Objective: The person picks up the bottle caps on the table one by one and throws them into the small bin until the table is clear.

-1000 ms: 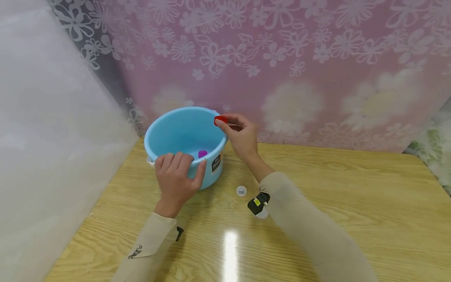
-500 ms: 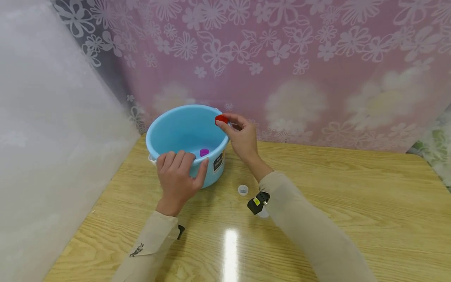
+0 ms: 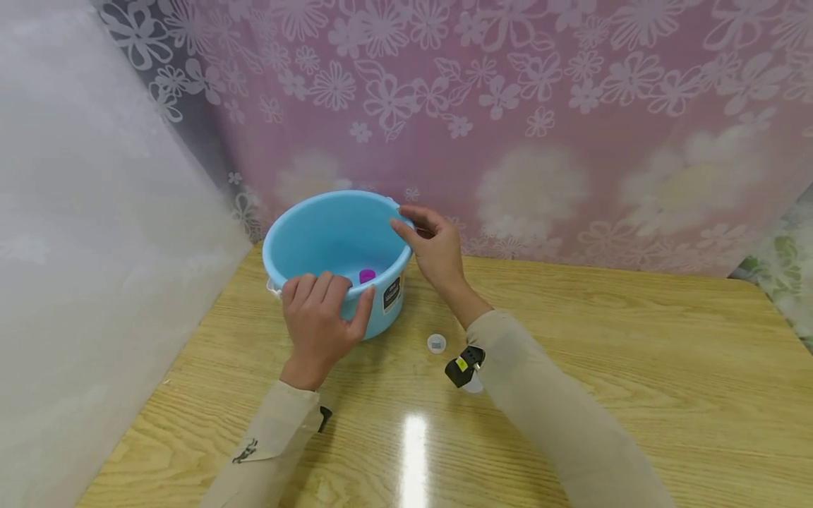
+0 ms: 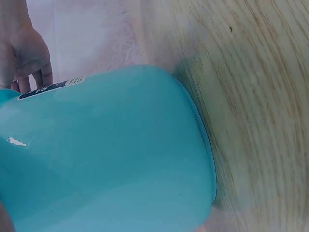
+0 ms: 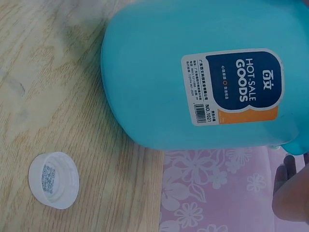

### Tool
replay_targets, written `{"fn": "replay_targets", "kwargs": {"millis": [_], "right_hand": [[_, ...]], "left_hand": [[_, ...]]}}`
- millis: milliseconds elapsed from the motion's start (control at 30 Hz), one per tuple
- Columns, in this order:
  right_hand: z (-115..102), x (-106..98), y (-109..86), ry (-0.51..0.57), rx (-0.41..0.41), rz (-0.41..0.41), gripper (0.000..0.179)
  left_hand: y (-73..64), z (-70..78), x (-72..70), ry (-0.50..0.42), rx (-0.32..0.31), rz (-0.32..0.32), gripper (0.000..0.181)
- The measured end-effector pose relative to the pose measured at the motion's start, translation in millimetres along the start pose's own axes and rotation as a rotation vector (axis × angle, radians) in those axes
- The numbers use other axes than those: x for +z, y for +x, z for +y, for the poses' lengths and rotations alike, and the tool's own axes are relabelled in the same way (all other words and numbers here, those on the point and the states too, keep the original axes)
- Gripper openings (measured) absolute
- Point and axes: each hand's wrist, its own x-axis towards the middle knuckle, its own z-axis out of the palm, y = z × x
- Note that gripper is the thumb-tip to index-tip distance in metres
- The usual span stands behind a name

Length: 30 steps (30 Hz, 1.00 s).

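Observation:
A light blue bucket (image 3: 336, 233) stands on the wooden table, with a label on its side (image 5: 246, 84). My left hand (image 3: 317, 321) grips the near rim, fingers curled over it and thumb along the outside. At the right rim is my right hand (image 3: 438, 243), its thumb and fingers apart with nothing between them. A purple cap-like piece (image 3: 367, 276) lies inside on the bottom. The near wall and my left hand hide part of the bucket's inside, and no red piece shows.
A white bottle cap (image 3: 436, 343) with a printed code inside lies on the table (image 3: 603, 339), right of the bucket. Another white round piece (image 3: 473, 384) is partly hidden below my right wrist camera. A pink flowered curtain (image 3: 508, 141) hangs behind.
The red piece that my right thumb and fingers pinched over the rim is out of the hand and out of sight. My left hand keeps its grip on the bucket.

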Motion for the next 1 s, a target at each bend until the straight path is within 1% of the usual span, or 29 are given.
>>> {"fn": "replay_targets", "kwargs": {"millis": [133,267,400,533,567,667,833,1000], "right_hand": [[-1.8,-5.9,-3.0,0.005,0.002,-0.027,0.04],[-0.9,-20.2,-5.1,-0.039,0.026,-0.032,0.042],[5.1,-44.0,-4.4,-0.056,0.061,-0.003,0.044],[9.0,-74.3,-7.8,-0.076,0.1,0.006,0.042],[9.6,-83.1,-9.7,-0.108,0.108,0.006,0.042],[12.6,-110.9,-17.5,-0.196,0.122,-0.041,0.043],[19.1,-153.4,-33.3,-0.354,0.12,-0.161,0.042],[25.1,-181.8,-47.4,-0.486,0.14,-0.265,0.044]], "left_hand": [[0.8,1.6,1.1,-0.006,-0.002,-0.001,0.036],[0.8,2.8,1.6,-0.009,-0.011,-0.01,0.036],[0.6,2.7,0.8,-0.013,-0.022,-0.008,0.036],[0.6,1.9,0.5,-0.012,-0.027,0.002,0.036],[0.8,2.1,0.8,-0.013,-0.028,0.004,0.036],[1.2,2.5,1.2,-0.011,-0.027,-0.001,0.037],[0.9,3.4,0.2,-0.006,-0.028,0.013,0.038],[1.7,5.0,0.1,-0.015,-0.026,0.045,0.039]]}}
